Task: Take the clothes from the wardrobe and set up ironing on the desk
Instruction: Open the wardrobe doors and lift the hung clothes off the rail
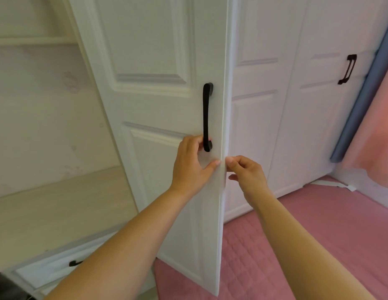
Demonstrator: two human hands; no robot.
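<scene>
Two hands are meeting at the free edge of one tall white panelled wardrobe door (149,118), which is standing ajar, swung out toward the camera, hinged on its left with its long axis running vertical; behind it on the left, the pale wood interior of the wardrobe (45,131) is showing a shelf board and back panel, and no clothes are showing in the part that the opening reveals, so where they are hanging I cannot tell; to the right, the neighbouring white wardrobe doors (297,118) are sitting closed above the pink quilted floor mat (318,230). The long black curved metal handle (207,113) is running straight up and down just inside the door's free edge; the left hand (192,167) is reaching in from the lower left, arm extended, fingers curling round the handle's bottom end while the thumb is lying flat against the door face near the edge. The right hand (248,174) is coming from the lower right, fingers bent and their tips touching the door's narrow edge just below handle height, holding nothing that I can make out. The left hand is the nearer to the handle and looks the better placed to be swinging the door wider, leftward and outward, since the opening lies to the left of both hands; the task itself is judged to be barely beginning.
</scene>
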